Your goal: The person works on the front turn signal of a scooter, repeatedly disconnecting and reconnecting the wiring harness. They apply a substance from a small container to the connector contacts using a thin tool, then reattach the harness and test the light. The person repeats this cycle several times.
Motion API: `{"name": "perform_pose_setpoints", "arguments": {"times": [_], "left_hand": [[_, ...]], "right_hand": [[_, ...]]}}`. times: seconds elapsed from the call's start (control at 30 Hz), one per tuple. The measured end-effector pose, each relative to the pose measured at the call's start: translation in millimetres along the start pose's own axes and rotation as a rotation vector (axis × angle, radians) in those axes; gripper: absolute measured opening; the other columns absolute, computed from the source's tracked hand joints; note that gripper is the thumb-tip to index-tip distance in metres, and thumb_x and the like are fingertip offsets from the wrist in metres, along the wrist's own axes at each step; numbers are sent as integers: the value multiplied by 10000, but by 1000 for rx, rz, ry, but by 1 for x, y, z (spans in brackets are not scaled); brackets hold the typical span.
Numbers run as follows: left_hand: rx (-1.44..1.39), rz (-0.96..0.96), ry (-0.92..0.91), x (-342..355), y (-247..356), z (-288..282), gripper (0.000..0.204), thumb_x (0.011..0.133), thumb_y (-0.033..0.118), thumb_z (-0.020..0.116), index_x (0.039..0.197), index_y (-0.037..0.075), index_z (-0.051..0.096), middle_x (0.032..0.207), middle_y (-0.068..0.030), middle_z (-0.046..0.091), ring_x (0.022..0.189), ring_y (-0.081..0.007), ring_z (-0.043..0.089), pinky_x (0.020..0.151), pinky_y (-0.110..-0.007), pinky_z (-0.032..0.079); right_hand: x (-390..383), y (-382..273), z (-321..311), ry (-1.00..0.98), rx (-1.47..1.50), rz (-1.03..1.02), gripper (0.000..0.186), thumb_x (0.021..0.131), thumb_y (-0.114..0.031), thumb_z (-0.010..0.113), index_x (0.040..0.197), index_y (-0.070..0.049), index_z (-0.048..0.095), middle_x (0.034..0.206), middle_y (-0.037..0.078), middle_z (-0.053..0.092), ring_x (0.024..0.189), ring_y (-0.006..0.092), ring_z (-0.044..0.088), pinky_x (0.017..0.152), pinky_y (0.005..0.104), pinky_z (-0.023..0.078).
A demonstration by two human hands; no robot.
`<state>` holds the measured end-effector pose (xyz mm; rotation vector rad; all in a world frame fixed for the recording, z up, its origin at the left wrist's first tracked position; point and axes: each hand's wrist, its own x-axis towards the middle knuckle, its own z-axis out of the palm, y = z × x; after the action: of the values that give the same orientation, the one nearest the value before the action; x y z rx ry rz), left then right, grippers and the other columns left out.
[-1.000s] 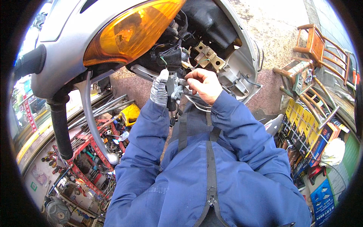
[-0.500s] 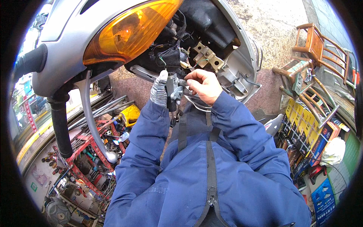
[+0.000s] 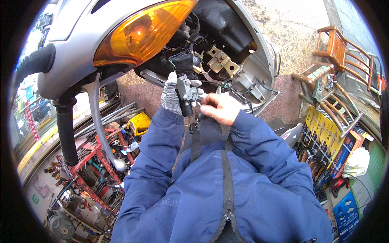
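Grey-gloved left hand clasps a metal assembly, presumably steadying it; beside that grip, the right hand, its hold unclear.

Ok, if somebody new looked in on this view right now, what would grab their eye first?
Probably the big orange lamp lens on the silver-grey bodywork at the upper left. Next, near the centre, the left hand in a striped grey glove holds a dark metal part, with the bare right hand at its right side. A wooden chair stands out at the upper right.
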<state>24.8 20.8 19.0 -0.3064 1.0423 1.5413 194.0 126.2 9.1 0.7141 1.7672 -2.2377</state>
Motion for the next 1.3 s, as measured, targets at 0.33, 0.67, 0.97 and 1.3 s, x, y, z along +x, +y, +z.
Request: {"name": "perform_pose_setpoints", "arguments": {"times": [0.33, 0.67, 0.97, 1.3], "left_hand": [[-60, 66, 13, 5, -11, 14, 604, 886, 639, 374, 1035, 81, 552, 1002, -240, 631, 777, -356, 659, 443, -371, 542], [163, 218, 128, 15, -31, 8, 270, 865, 223, 654, 1068, 77, 553, 964, -131, 663, 760, -224, 662, 525, -310, 538], [221, 273, 184, 19, -32, 12, 209, 850, 154, 668, 1025, 60, 606, 901, -97, 678, 742, -188, 672, 542, -286, 535], [222, 242, 238, 25, -35, 14, 123, 843, 94, 660, 954, 42, 653, 745, -83, 649, 580, -156, 608, 465, -267, 474]], "right_hand": [[-13, 22, 30, -333, 332, 44, 354, 895, -276, 611, 1117, 0, 604, 953, 55, 635, 880, 123, 554, 811, 283, 448], [-11, 31, 31, -170, 443, 164, 234, 814, -224, 729, 847, -18, 625, 713, -23, 569, 651, 65, 487, 585, 250, 407], [-10, 29, 25, -102, 236, 178, 294, 791, -218, 734, 963, 1, 638, 737, 23, 611, 658, 93, 528, 606, 261, 439], [-5, 40, 12, 24, 92, 44, 356, 829, -145, 687, 1121, 19, 567, 952, 76, 629, 857, 143, 580, 788, 297, 487]]}}
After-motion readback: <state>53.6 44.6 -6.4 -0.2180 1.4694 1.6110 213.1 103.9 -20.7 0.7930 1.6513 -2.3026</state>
